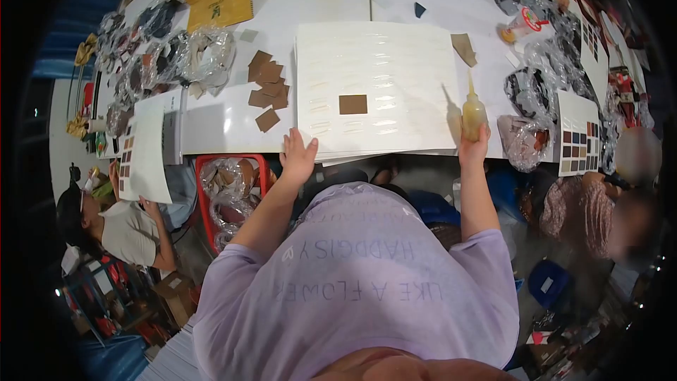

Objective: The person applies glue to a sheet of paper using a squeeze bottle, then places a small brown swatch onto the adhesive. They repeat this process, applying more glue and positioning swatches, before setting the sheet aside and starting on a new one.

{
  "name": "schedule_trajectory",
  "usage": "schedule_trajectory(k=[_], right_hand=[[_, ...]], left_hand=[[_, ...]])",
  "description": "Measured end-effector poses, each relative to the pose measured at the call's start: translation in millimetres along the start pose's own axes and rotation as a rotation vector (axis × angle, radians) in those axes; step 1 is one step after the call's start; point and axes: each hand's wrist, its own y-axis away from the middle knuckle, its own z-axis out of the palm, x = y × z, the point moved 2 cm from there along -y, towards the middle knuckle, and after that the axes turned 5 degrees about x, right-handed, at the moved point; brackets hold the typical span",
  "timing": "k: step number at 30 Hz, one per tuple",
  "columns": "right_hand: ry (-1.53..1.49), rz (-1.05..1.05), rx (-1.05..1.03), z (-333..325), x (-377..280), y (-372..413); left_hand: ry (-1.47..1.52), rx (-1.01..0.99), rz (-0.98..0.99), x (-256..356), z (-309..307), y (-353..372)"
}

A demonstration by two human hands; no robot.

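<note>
White bench (229,123) under everything. Large card sheet (419,99) between both sets of fingers; left fingers (295,138) released, resting at its near-left edge, probably steadying it. Right fingers (482,131) grasping squeeze bottle (471,114), nozzle kept clear. Brown swatches (271,83) heaped beyond left fingers, handy; single swatch (353,104) flat on sheet, among shiny streaks.

My single head view, facing forward and down
From above the shirt (360,268), which looms closest, I look past the left hand (300,159) and right hand (474,135), a little farther off, onto the surface (226,123) stretching beyond both.
</note>
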Motion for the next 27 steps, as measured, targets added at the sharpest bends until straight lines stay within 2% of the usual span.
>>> schedule_trajectory(k=[2, 5, 6, 8, 9, 10, 11, 12, 13, 15, 17, 21, 24, 27], right_hand=[[0.028, -0.020, -0.022, 1.3, 0.0, 0.7], [0.039, -0.049, 0.024, -1.2, 3.0, -4.3], [-0.002, 0.006, -0.020, -8.3, 3.5, -11.8], [-0.085, 0.113, -0.104, -23.9, 0.3, -28.4], [-0.051, 0.201, -0.062, -9.8, -18.1, -15.6], [-0.048, 0.176, -0.064, -10.6, -33.0, -19.6], [-0.020, 0.127, -0.007, 8.8, -56.4, -4.2], [-0.037, 0.086, -0.042, 19.2, -74.2, 1.0], [-0.124, 0.103, -0.262, 20.5, -89.3, -0.1], [-0.099, 0.063, -0.214, 51.4, -110.6, 24.2], [-0.030, 0.043, -0.194, 50.1, -97.3, 23.3], [0.179, -0.021, -0.167, 94.2, -41.1, 66.2], [0.213, 0.039, -0.254, 141.9, -2.7, 105.5], [0.174, 0.099, -0.291, 159.5, 21.1, 120.6]], left_hand=[[0.039, 0.050, 0.015, 14.5, -2.9, 9.8], [0.120, 0.113, 0.261, 8.9, -9.7, 9.5], [0.469, 0.131, 0.364, 16.5, -18.4, 11.6], [1.012, -0.107, 0.086, 36.3, -43.8, 15.6], [1.275, -0.232, -0.060, 40.6, -53.1, 13.1], [1.487, -0.307, -0.004, 33.3, -60.6, -0.5], [1.608, -0.396, 0.136, 32.7, -83.5, -9.3], [1.649, -0.329, 0.136, 25.6, -107.8, -15.2], [1.688, -0.264, 0.133, 14.4, -131.9, -20.9], [1.737, -0.117, 0.213, -26.0, -183.2, -36.7], [1.735, -0.142, 0.385, -93.9, -231.9, -65.4], [1.595, 0.101, 0.348, -203.6, -306.8, -122.5], [1.404, 0.345, 0.104, -244.8, -333.7, -160.5], [1.462, 0.637, -0.058, -272.7, -327.6, -193.4]])
